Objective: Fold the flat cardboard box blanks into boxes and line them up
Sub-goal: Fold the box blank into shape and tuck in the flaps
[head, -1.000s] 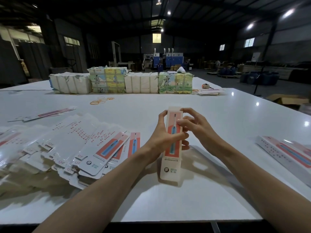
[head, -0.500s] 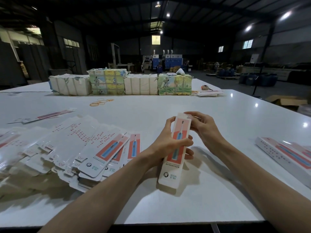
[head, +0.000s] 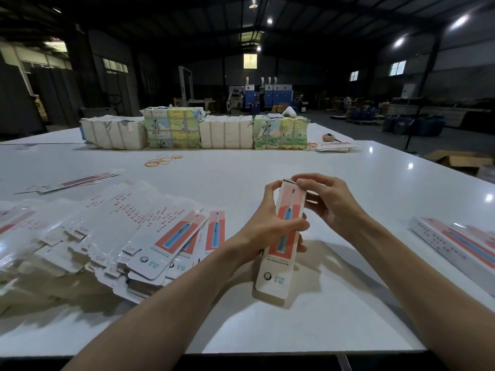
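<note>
1. Wrapping around the middle of the long, slim white-and-coral cardboard box [head: 277,271], the left hand [head: 267,226] is gripping it tilted over the glossy white table [head: 294,330].
2. At the box's far end, the right hand [head: 332,207] is pinching the end flap between thumb and fingertips.
3. By my reading, the end is being closed; the next move is calling for tucking that flap squarely inside.
4. Left of the box, a fanned pile of flat white printed blanks [head: 120,231] is waiting; right of it, finished boxes [head: 455,245] are lying side by side.

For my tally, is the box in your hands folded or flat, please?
Folded: the box shows depth; right hand pinches its top flap.
</note>
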Demonstrator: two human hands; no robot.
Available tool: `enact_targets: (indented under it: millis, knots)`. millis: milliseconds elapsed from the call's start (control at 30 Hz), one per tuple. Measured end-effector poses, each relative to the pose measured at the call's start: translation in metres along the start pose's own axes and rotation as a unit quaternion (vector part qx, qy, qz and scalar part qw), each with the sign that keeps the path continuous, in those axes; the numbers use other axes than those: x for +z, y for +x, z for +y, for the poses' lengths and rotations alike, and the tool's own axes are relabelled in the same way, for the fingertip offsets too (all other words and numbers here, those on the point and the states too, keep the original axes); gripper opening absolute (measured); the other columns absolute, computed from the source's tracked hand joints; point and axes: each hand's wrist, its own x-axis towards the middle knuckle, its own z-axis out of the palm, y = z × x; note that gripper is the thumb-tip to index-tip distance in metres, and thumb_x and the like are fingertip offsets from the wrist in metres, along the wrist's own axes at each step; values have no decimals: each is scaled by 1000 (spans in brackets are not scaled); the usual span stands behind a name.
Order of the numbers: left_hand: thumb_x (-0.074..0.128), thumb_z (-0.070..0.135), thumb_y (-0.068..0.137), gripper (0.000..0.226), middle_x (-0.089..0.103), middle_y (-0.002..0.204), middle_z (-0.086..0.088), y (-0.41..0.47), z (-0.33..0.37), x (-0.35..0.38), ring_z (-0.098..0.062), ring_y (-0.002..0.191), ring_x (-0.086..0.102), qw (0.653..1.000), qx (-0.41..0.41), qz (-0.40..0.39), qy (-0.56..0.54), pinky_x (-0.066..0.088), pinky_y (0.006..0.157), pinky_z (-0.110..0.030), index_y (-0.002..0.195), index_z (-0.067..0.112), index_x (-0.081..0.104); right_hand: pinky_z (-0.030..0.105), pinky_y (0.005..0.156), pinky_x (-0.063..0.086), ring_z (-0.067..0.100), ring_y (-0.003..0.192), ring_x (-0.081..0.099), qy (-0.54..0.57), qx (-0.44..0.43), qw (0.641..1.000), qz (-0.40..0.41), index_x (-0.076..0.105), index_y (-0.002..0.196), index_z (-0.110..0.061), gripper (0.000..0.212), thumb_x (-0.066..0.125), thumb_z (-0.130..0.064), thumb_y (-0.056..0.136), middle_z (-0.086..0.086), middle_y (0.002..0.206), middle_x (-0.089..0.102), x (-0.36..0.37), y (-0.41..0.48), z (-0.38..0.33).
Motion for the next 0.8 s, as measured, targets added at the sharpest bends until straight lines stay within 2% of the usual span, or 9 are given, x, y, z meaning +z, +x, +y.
enact_targets:
  millis: [133,300,467,600,700,800]
  knots:
    - [86,24,83,95,56,118,-3,0,-2,-1,-20,84,78,999,21,10,28,64,66,-31,139,59,18,38,70,64,29,96,78,14,3,1000,6,83,98,-8,15,67,-8,98,13,102,78,-2,1,-1]
    - [87,23,82,105,57,120,-5,1,-2,-2,-15,90,77,999,34,0,21,63,65,-30,145,63,14,37,70,63,27,95,77,3,6,1000,-4,84,91,-12,23,63,-6,100,13,102,79,-5,2,-3]
    - [86,22,84,97,56,124,-6,-3,-1,-3,-20,91,77,999,28,-4,27,63,66,-32,144,64,21,37,74,63,28,104,75,-1,13,999,-48,84,99,-10,22,62,-5,101,15,106,78,-9,0,-1]
    - [85,20,86,93,60,120,-11,-1,1,-4,-30,81,77,1000,9,9,15,65,69,-37,145,56,23,36,78,63,28,109,74,9,4,998,-58,83,105,-12,24,60,-6,101,13,110,78,-8,-2,-1]
    - [84,18,88,91,63,115,-10,-1,3,-5,-29,79,78,1000,-1,10,-14,64,68,-36,145,55,23,38,84,63,27,110,74,-26,-26,998,-57,78,115,-10,19,66,-14,101,12,113,77,-4,-5,1]
    - [83,17,88,89,64,116,-12,-2,5,-9,-29,80,78,999,-11,15,-45,64,69,-38,145,53,24,40,87,64,28,108,75,-72,-52,995,-54,76,116,-7,22,70,-18,98,10,112,78,1,-8,4]
